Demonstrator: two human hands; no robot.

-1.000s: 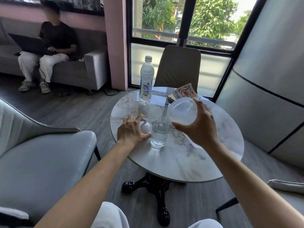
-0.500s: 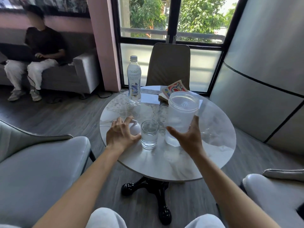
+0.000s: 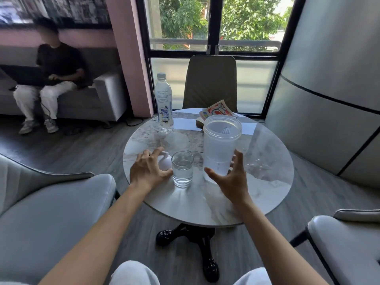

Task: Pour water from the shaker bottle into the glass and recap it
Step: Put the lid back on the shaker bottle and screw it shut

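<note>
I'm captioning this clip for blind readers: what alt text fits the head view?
An uncapped shaker bottle stands upright on a round marble table, the open right hand just beside it. The left hand covers its white cap next to a glass of water.

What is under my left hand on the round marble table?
A white rounded lid lies under the left hand, beside the clear drinking glass. The fingers cover most of it, so its details stay hidden.

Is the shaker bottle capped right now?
No. The shaker bottle stands upright with an open mouth; the left hand covers its white cap.
</note>
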